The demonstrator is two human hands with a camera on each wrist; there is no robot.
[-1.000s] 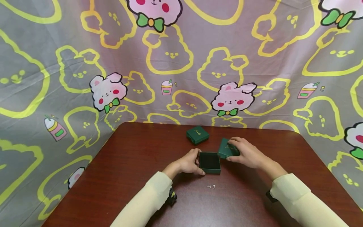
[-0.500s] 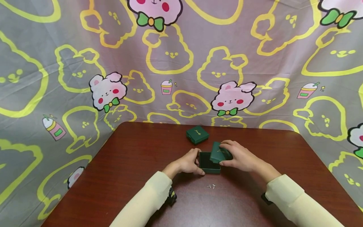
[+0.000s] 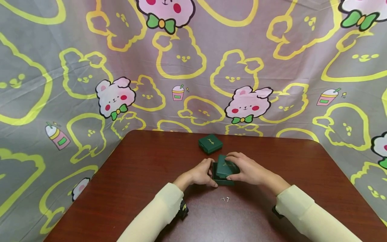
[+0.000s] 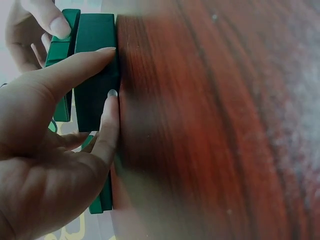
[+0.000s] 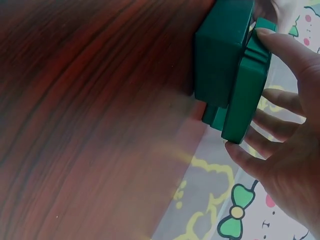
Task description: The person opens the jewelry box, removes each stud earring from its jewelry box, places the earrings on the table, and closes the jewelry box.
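Note:
The dark green base of a small jewelry box [image 3: 226, 183] stands on the table, and my left hand [image 3: 199, 173] grips its left side, with the thumb at the front corner. In the left wrist view, the thumb and a finger press on the walls of the base [image 4: 95, 95]. My right hand [image 3: 249, 170] holds the green lid [image 3: 223, 169] between thumb and fingers. Gold lettering marks its top. Slightly askew, the lid sits over the base and covers most of its dark inside. The right wrist view shows the lid [image 5: 246, 90] at the base's top edge.
Behind the hands lies a second green box [image 3: 210, 144] with gold lettering. Two tiny silvery T-shaped pieces [image 3: 228, 199], perhaps stud earrings, lie in front of the base. The reddish-brown table [image 3: 145, 161] ends at a patterned cloth backdrop [image 3: 193, 111].
My right hand has carried the lid leftward from beside the base to over it, hiding most of its inside. The left hand and the base have stayed put.

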